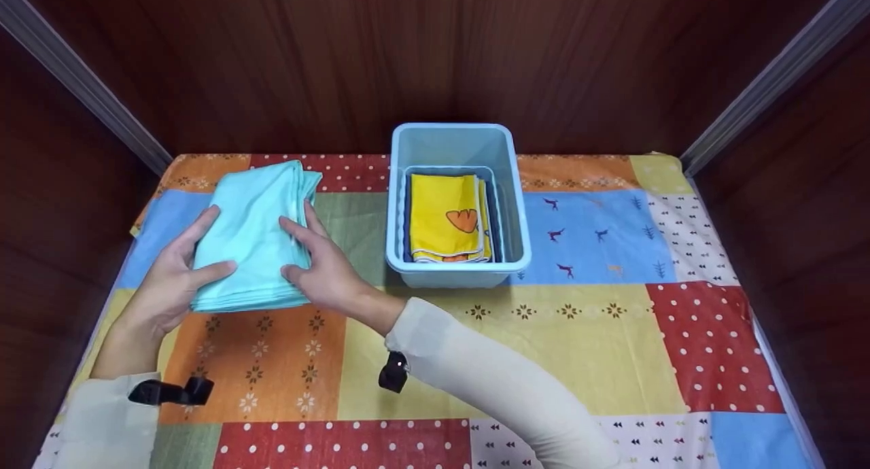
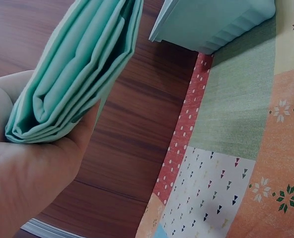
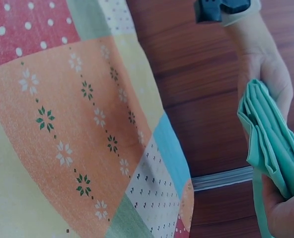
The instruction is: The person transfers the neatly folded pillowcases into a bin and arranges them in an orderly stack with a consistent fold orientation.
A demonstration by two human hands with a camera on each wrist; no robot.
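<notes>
Both hands hold a folded turquoise cloth above the left part of the table. My left hand grips its left side, thumb on the front face. On the other side my right hand grips the cloth, with fingers and thumb at its right edge. Stacked layers of the cloth show at its folded end in the left wrist view, lying in the left palm. The right wrist view shows the cloth between the two hands. To the right stands a light blue plastic basket with a folded yellow cloth inside.
A patchwork-print tablecloth covers the table. Dark wood panels rise at the back and both sides. Inside the basket, something dark blue shows around the yellow cloth, which bears an orange carrot-like print.
</notes>
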